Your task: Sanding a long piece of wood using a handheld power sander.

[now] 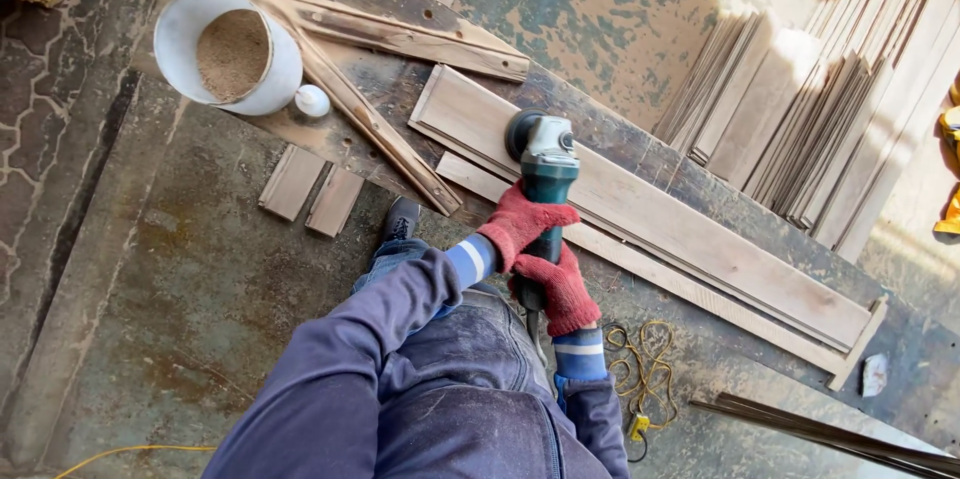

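Both hands in red work gloves, wrapped tight round the body of a green angle grinder (545, 174). Left hand (522, 222) grips nearer the head, right hand (560, 289) closed on the tail end by the cord. Grinder sits centre frame, its disc end resting on a long pale plank (640, 209) that lies on a dark workbench (600, 119).

Grinder's long axis runs 6 to 12 o'clock, head pointing to 12, away from the person. Plank runs 10 to 4 o'clock, so the tool crosses it at an angle.

For a clean pass I'd judge: keep disc flat to the wood, light even pressure, both grips firm, move along the grain, cord behind the body.

White bucket (232, 51) of sawdust at 10 o'clock, stacked boards (810, 109) leaning at 2 o'clock, yellow cable (640, 369) on the floor at 5 o'clock
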